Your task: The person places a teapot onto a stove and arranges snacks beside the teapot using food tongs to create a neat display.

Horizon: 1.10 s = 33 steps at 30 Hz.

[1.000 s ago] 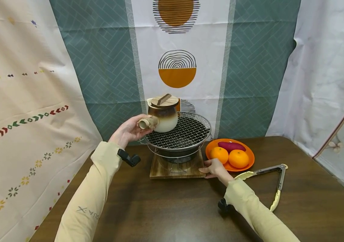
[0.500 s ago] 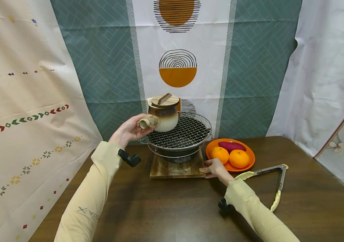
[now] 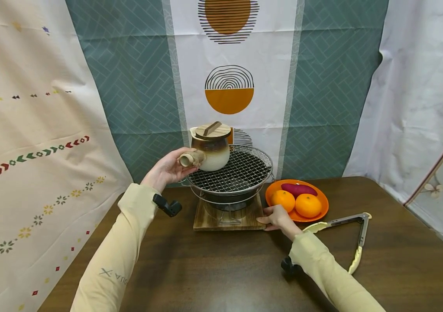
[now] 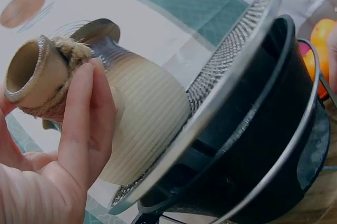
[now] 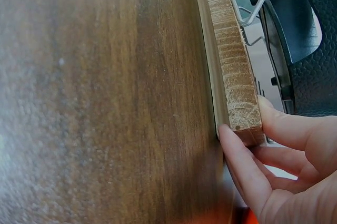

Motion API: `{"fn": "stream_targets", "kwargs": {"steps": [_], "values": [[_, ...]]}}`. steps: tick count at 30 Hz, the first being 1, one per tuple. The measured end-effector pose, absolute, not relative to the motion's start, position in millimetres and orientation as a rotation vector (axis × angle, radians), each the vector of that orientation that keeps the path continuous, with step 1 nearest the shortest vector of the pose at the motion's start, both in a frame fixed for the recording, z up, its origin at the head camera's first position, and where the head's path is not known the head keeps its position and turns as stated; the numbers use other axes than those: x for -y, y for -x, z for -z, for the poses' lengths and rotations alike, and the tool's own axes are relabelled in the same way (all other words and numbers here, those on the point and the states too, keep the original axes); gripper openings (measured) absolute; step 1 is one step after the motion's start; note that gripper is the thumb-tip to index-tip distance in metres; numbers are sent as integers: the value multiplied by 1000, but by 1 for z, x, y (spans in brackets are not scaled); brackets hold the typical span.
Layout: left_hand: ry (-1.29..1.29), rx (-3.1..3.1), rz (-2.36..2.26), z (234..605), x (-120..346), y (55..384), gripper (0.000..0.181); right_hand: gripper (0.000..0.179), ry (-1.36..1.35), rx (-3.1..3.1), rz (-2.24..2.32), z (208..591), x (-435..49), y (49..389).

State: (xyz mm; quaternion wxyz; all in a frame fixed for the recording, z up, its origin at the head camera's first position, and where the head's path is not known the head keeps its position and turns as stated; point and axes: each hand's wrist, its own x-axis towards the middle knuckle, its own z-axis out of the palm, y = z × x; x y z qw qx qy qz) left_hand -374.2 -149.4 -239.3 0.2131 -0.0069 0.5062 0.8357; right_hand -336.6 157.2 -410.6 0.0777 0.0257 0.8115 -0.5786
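Note:
A side-handled clay teapot (image 3: 217, 158), brown fading to cream, sits at the left part of a round grill's wire mesh (image 3: 244, 171). On top of it lies a wooden lid (image 3: 212, 130). My left hand (image 3: 163, 171) grips the teapot's hollow, twine-wrapped handle (image 4: 45, 74), fingers curled round it. Under the black grill bowl (image 4: 247, 134) is a thick wooden board (image 3: 207, 221). At the board's front right corner, my right hand (image 3: 279, 219) pinches it, thumb above and fingers at its lower edge in the right wrist view (image 5: 295, 155).
Just right of the board stands an orange plate (image 3: 324, 208) bearing two oranges (image 3: 308, 205) and a purple sweet potato (image 3: 298, 189). Spread tongs (image 3: 363, 229) with pale yellow tips lie farther right, beside my right forearm. Patterned cloths (image 3: 139, 86) hang behind and at both sides.

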Motion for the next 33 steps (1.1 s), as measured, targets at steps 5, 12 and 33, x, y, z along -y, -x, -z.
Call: {"fn": "stream_targets", "kwargs": {"steps": [5, 12, 33], "values": [[-10, -1434, -2297, 240, 149, 373, 27, 50, -88, -2437, 1726, 410, -157, 336], [-31, -1506, -2220, 243, 152, 374, 45, 50, -71, -2422, 1746, 412, -158, 335], [-70, -1574, -2116, 245, 173, 371, 63, 50, -48, -2423, 1728, 409, -158, 335]]}}
